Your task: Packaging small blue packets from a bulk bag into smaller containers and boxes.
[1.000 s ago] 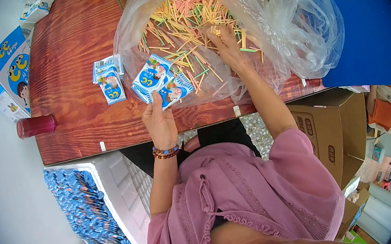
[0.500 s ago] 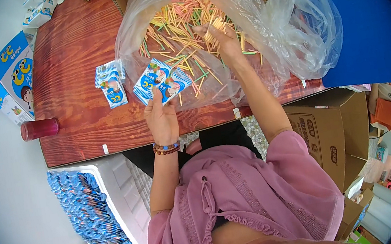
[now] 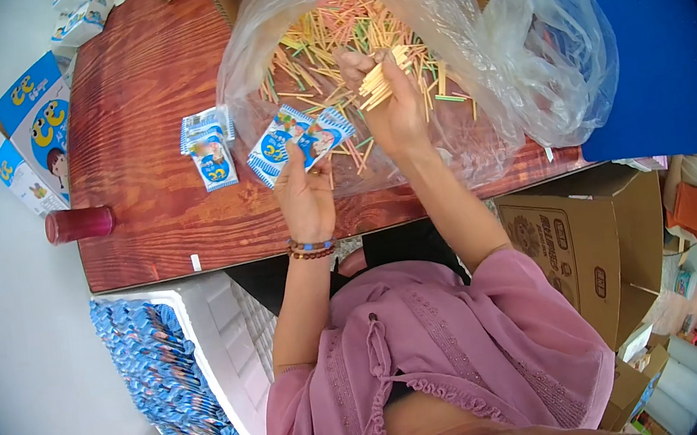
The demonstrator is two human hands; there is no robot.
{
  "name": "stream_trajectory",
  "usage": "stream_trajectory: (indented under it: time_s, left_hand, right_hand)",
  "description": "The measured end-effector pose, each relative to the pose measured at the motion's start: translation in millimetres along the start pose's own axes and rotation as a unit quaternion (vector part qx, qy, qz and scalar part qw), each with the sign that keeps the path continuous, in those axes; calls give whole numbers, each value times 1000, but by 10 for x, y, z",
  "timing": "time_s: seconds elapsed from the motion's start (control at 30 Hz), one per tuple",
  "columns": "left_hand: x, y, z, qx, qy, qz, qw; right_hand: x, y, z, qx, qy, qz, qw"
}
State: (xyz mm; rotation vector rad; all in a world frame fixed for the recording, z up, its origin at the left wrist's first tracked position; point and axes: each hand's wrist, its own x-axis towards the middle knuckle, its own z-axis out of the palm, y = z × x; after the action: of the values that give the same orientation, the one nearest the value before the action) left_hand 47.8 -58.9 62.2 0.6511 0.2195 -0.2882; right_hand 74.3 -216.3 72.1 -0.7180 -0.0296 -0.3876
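Note:
Between the thumb and fingers of my left hand (image 3: 306, 197) are small blue-and-white printed packets (image 3: 279, 143), fanned out near the table's front edge. My right hand (image 3: 397, 114) is closed round a bundle of thin pale-yellow sticks (image 3: 384, 81), raised over the mouth of a large clear plastic bag (image 3: 455, 54). Inside the bag lies a loose heap of thin yellow, pink and green sticks (image 3: 350, 28). More blue-and-white packets (image 3: 210, 148) lie on the reddish wooden table (image 3: 130, 96), left of my left hand.
A red cup (image 3: 80, 224) stands at the table's left edge, near a blue-and-white printed carton (image 3: 43, 134). Below the table on the left, a white foam box (image 3: 219, 340) holds many blue packets (image 3: 167, 373). A cardboard box (image 3: 577, 249) stands at the right.
My right hand has drawn back from the heap toward me, with the bundle of sticks in its fingers. The left hand keeps its packets. The whole view has shifted slightly.

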Motion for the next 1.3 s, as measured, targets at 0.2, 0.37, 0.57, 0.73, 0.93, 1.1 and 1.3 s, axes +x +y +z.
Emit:
stream_trajectory:
  time_s: [0.2,0.37,0.57,0.73,0.93,1.1,1.3]
  left_hand:
    - [-37,40,95,-4,15,13,1000]
    - [-16,63,-32,-18,-1,-8,1000]
    - [-23,74,-61,-10,-3,-8,1000]
    - [-14,67,-115,24,1,-9,1000]
    - [-17,62,-92,-4,-26,0,1000]
    - [-10,44,-78,-25,-30,6,999]
    - [30,-8,-56,-52,-40,25,998]
  right_hand:
    - [-134,51,549,14,0,-97,995]
    - [-186,129,629,-5,12,-96,995]
    - [-208,116,680,2,28,-105,994]
    - [-236,131,672,42,6,-64,997]
    - [-213,214,556,-32,13,-83,996]
    - [-385,204,639,-70,31,-41,996]
    - [-398,253,566,-163,-30,-49,985]
